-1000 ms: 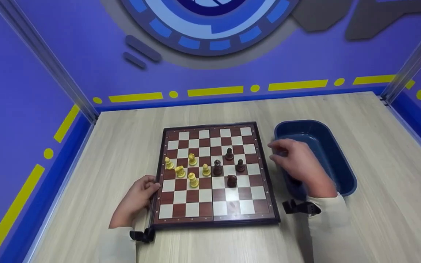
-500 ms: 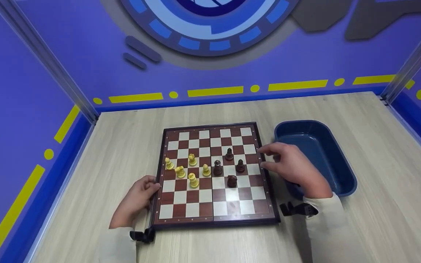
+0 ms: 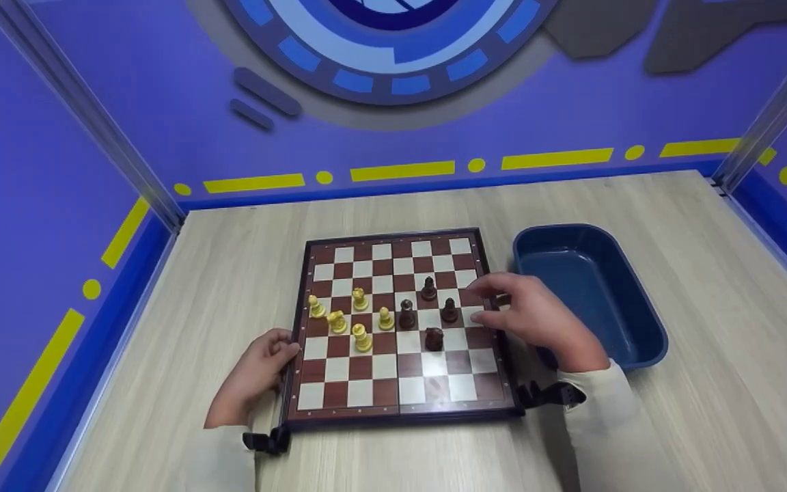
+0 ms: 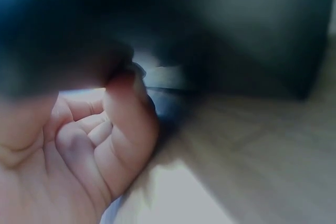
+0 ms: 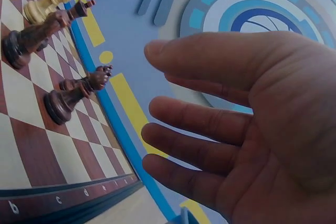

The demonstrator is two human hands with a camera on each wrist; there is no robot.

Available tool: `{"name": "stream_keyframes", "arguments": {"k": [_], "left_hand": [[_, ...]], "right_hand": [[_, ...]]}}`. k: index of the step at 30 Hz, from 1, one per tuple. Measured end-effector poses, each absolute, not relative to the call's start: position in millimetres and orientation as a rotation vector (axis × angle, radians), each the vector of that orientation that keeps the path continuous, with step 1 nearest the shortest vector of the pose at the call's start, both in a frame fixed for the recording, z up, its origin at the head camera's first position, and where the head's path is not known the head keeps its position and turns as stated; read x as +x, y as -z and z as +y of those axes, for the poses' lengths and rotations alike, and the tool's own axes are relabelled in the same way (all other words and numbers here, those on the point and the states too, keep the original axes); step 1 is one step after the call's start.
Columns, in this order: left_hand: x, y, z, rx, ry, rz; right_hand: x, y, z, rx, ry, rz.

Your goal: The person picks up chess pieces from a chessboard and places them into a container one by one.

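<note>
A brown-and-white chessboard (image 3: 346,393) lies flat, with several cream chess pieces (image 3: 361,337) on its left half and several dark ones on its right. My left hand (image 3: 257,369) holds the board's left edge, thumb at the frame and fingers curled. In the left wrist view those fingers meet a dark, blurred edge. Over the right border reaches my right hand (image 3: 533,311), thumb and fingers spread apart with nothing between them. Its fingertips are just right of a dark pawn (image 3: 449,309). A dark knight (image 3: 434,338) stands nearer the front. The right wrist view shows dark pieces (image 5: 65,103) left of the fingers.
A dark blue plastic tub (image 3: 629,301) stands right of the board, partly behind the right hand and forearm. The pale wooden tabletop (image 3: 229,266) ends at a blue printed wall (image 3: 400,137) at the back, with similar panels on both sides.
My right hand has moved left from beside the tub to over the board's right border, its thumb and fingers parting wider. The left hand, board and pieces have stayed put.
</note>
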State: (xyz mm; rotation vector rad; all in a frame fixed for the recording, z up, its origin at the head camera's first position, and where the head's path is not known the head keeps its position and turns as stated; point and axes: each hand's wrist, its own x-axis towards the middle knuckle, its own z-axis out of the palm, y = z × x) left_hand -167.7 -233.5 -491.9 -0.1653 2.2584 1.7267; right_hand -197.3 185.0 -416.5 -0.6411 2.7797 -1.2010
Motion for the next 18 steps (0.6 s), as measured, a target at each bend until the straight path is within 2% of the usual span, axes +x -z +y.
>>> {"name": "stream_keyframes", "arguments": {"k": [18], "left_hand": [[-168,492,-235,-0.131,-1.751,2.213]], "right_hand": [[-197,426,164,-0.759,1.213,2.665]]}}
